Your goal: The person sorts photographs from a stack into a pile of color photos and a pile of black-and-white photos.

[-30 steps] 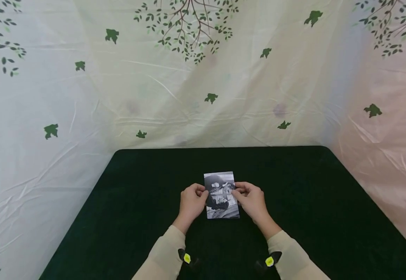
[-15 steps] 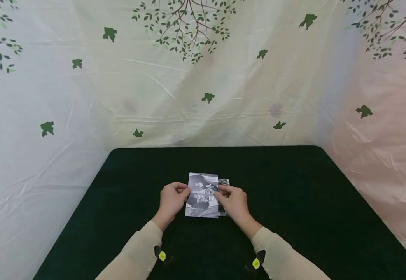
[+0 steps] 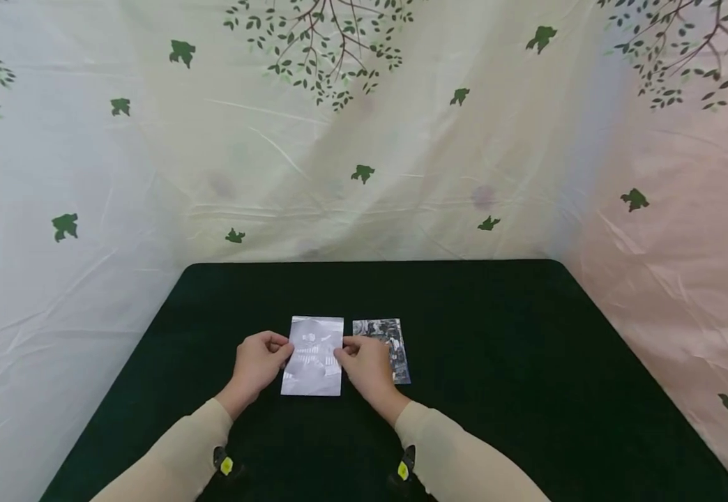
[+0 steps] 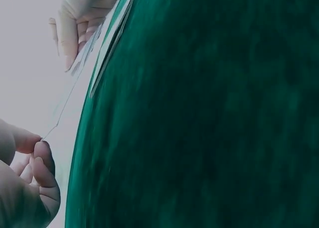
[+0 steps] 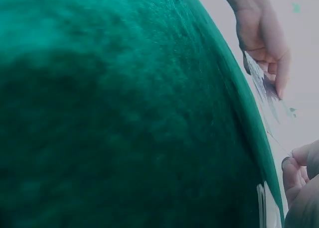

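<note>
A black-and-white photo print point(image 3: 312, 359) is held up between both hands, its surface pale with glare in the head view. My left hand point(image 3: 256, 367) pinches its left edge between thumb and fingers. The right edge is pinched by my right hand point(image 3: 370, 369). In the left wrist view the print point(image 4: 70, 98) shows nearly edge-on, with a slight bend near the left fingertips. Behind and to the right of the right hand, a small stack of photo prints point(image 3: 399, 345) lies on the dark green table, partly covered by that hand. Its layered edges point(image 5: 269, 208) show in the right wrist view.
The dark green cloth-covered table point(image 3: 496, 335) has a rounded far edge. A pale hanging curtain point(image 3: 402, 216) with printed leaves and branches surrounds it behind and at both sides. A dark wrist device with a yellow tag point(image 3: 226, 466) sits at each sleeve.
Both hands have moved left together, carrying the photo print away from the stack. The stack, first hidden behind the print, now shows on the right. The print has turned pale with glare.
</note>
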{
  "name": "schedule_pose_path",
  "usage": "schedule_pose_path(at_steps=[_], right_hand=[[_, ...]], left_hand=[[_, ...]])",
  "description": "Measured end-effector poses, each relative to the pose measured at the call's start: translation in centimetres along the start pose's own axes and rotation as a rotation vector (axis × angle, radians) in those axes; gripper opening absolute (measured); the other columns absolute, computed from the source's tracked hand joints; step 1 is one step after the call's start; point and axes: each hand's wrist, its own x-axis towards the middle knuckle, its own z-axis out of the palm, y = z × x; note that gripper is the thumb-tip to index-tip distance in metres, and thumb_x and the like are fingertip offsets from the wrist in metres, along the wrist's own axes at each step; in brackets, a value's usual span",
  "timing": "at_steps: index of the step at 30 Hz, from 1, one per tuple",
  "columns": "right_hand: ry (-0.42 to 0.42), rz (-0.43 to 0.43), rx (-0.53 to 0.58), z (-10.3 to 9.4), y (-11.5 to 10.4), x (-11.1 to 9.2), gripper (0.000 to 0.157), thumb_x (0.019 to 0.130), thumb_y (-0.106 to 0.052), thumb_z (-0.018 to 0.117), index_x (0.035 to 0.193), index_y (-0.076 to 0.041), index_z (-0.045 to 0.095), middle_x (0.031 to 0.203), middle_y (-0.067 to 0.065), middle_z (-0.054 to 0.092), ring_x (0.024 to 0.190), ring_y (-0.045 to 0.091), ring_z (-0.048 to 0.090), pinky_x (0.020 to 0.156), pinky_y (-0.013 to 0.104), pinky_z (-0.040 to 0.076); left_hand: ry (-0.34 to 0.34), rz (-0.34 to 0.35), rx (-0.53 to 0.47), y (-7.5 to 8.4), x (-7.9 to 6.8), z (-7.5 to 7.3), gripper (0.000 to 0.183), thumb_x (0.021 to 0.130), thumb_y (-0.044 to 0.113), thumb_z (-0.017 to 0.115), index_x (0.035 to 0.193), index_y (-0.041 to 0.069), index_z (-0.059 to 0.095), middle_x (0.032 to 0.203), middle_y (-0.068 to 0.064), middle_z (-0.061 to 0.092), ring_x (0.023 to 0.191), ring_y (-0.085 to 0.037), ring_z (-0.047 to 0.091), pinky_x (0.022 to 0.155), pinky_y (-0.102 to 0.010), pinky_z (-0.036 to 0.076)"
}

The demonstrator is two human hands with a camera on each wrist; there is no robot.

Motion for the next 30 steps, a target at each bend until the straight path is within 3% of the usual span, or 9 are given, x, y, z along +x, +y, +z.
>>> schedule_pose_path(at_steps=[8,18,30], right_hand=[[-0.113,0.024,-0.074,1.1,-1.7,0.8,0.022,0.084,-0.020,0.075,0.102,-0.008,0.074,0.076,-0.007,0.064,0.063,0.004,0.055,0.054,0.021,0.045],[-0.125,-0.001,-0.180,2.0,-1.3,0.7,0.015,0.083,-0.017,0.075,0.093,-0.007,0.077,0.079,-0.001,0.070,0.057,0.003,0.053,0.052,0.020,0.044],[-0.127,0.053,-0.158,2.4,-1.0,0.8,0.015,0.083,-0.016,0.075,0.094,-0.006,0.076,0.075,-0.002,0.068,0.059,0.003,0.056,0.053,0.021,0.047]], left_hand=[[-0.045,-0.012,0.087,-1.0,0.6,-1.9,0.015,0.090,0.016,0.068,0.098,0.004,0.068,0.075,-0.003,0.065,0.064,-0.015,0.060,0.055,-0.030,0.047],[-0.075,-0.069,0.107,-1.9,0.4,-1.4,0.013,0.089,0.017,0.069,0.094,0.005,0.068,0.072,-0.003,0.065,0.062,-0.016,0.061,0.056,-0.029,0.047],[-0.096,-0.106,0.143,-2.0,0.5,-0.9,0.021,0.086,0.020,0.073,0.100,0.006,0.066,0.079,-0.003,0.065,0.069,-0.016,0.060,0.061,-0.031,0.048]])
